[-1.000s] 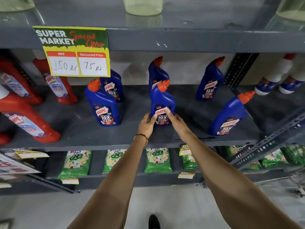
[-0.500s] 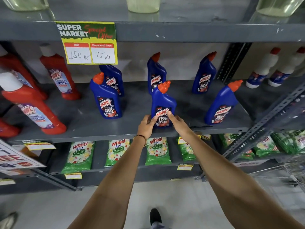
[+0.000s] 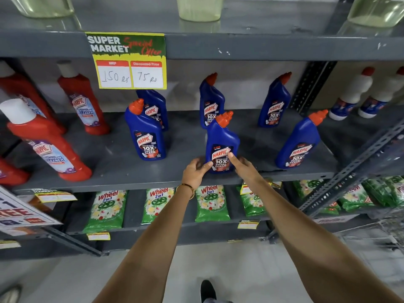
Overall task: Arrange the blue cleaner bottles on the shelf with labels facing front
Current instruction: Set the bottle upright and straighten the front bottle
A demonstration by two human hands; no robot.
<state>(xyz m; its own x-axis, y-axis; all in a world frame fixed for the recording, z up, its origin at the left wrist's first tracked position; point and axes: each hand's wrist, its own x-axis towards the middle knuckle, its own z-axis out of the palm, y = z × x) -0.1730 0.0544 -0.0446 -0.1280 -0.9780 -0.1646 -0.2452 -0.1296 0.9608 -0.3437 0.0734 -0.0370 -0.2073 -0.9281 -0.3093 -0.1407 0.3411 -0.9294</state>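
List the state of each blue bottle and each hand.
front middle bottle: upright, label front, held at base
front left bottle: upright, label front
front right bottle: leaning, label front
back left bottle: partly hidden
back middle bottle: upright
back right bottle: upright
left hand: on bottle
right hand: on bottle

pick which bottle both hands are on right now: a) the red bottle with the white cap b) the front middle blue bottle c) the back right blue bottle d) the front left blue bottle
b: the left hand and the right hand both touch the base of the front middle blue bottle, one on each side, its label facing front; whether either grip is closed around it cannot be told.
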